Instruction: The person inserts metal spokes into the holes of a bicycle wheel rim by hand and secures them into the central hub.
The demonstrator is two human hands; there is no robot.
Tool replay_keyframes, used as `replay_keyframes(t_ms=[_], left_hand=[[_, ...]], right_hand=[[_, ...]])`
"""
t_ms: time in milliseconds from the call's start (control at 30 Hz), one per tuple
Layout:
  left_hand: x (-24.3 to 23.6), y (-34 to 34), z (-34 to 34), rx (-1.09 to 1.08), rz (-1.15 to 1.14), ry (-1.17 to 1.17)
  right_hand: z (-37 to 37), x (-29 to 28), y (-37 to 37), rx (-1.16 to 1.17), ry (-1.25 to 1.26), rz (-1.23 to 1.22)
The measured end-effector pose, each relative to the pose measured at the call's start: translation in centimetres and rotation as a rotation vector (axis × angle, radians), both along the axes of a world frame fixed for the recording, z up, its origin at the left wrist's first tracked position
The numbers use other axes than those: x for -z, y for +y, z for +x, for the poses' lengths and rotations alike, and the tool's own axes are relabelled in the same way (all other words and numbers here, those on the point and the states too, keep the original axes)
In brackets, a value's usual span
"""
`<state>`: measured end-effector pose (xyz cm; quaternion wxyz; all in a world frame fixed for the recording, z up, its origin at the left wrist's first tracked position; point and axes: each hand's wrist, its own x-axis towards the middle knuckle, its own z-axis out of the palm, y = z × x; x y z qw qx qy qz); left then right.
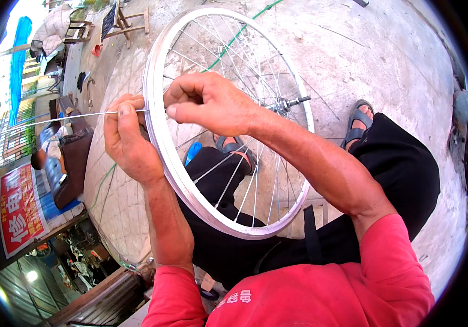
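Observation:
A silver bicycle wheel rim (190,197) stands upright and tilted between my legs, with several thin spokes running to its hub (286,104). My left hand (129,139) is outside the rim on the left, thumb and fingers pinching a long thin metal spoke (48,121). This spoke sticks out far to the left, and its other end reaches the rim wall. Inside the wheel, my right hand (212,106) has its fingers curled and its thumb tip close to where the spoke comes through. Whatever lies between those right fingertips is too small to make out. No tyre is on the rim.
Concrete ground (348,65) surrounds my sandalled feet (360,122). A green hose (239,34) passes behind the wheel. Wooden chairs (127,24) stand at the far left. Left of me are a person (54,150) on a seat, a red sign (21,210) and a cluttered shelf (81,256).

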<state>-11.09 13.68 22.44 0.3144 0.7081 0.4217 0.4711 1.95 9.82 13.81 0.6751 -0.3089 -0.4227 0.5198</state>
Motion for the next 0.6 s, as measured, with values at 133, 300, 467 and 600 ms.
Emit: replay_keyframes(t_ms=[133, 300, 467, 600], left_hand=[[-0.08, -0.33, -0.12, 0.004, -0.023, 0.011], [-0.10, 0.00, -0.51, 0.027, -0.015, 0.036], [0.04, 0.14, -0.48, 0.042, -0.030, 0.007], [-0.14, 0.04, -0.61, 0.063, -0.046, 0.001]], right_hand=[[0.29, 0.04, 0.18, -0.038, -0.032, -0.027], [0.16, -0.16, -0.18, 0.025, -0.043, -0.022], [0.00, -0.09, -0.17, 0.019, -0.017, -0.022], [0.06, -0.27, 0.15, -0.027, -0.037, -0.035]])
